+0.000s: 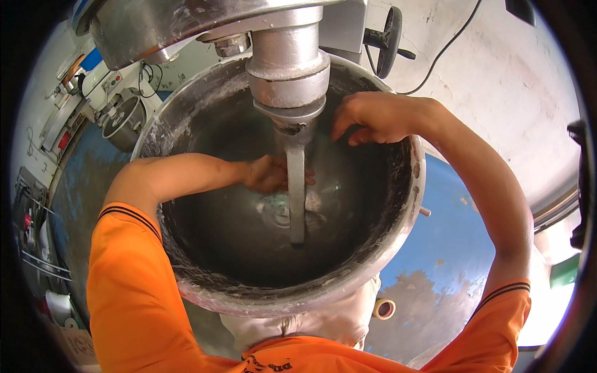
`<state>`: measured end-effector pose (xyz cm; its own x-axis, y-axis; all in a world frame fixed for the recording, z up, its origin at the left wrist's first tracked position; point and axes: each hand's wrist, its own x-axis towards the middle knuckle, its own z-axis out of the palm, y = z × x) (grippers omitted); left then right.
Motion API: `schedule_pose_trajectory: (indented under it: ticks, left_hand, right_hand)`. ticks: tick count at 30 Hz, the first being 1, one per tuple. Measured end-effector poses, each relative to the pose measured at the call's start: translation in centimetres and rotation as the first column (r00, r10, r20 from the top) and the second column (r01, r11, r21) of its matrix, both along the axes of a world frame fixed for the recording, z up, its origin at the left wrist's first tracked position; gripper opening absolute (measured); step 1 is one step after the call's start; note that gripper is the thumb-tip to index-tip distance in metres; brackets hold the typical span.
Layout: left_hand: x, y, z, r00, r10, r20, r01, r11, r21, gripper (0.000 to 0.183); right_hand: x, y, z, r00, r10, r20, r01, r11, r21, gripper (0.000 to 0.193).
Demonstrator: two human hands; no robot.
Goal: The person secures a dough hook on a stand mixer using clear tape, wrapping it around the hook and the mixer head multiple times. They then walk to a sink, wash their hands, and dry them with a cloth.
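A large metal mixing bowl [298, 304] stands in front of me, its rim and inner wall smeared with pale residue. Down into it from the mixer head [289, 62] hangs a metal mixing tool [296, 205], seen as a long flat bar. My left hand [270, 174] reaches in over the left rim and is wrapped behind this bar. Its fingertips show on the bar's right side, while the bar hides the rest. My right hand [373, 118] hovers inside the far right rim, right of the shaft. Its fingers are bent downward, the thumb apart, with nothing visible in them. Ring-shaped glints show at the dark bottom.
Behind the bowl at right is a black handwheel [392, 43] with a hanging cable [448, 50]. A tape roll [384, 309] lies on the blue worn floor [429, 230]. Another machine with a smaller bowl [124, 121] stands at far left, near shelving [43, 264].
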<state>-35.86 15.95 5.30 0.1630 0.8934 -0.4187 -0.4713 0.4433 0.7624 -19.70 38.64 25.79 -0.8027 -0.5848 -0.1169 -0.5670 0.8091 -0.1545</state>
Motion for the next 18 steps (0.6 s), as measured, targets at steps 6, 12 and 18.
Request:
schedule_pose_trajectory:
  ticks: [6,12,18]
  left_hand:
    - [0.5,1.5,-2.1,1.0,-0.001,0.03,0.001,1.0,-0.015,0.063]
    - [0.6,2.4,-2.6,0.987,-0.098,0.128,0.095,0.995,0.031,0.077]
    - [1.2,3.0,-1.6,0.988,-0.11,0.104,0.105,0.993,0.05,0.076]
  right_hand:
    - [-0.8,-0.5,-0.3,0.997,-0.004,0.081,-0.002,0.997,0.073,0.033]
    - [-0.9,-1.1,-0.7,0.99,-0.028,0.139,0.015,0.996,0.09,0.035]
    - [-0.7,-1.2,-1.0,0.992,-0.022,0.124,0.01,0.995,0.099,0.037]
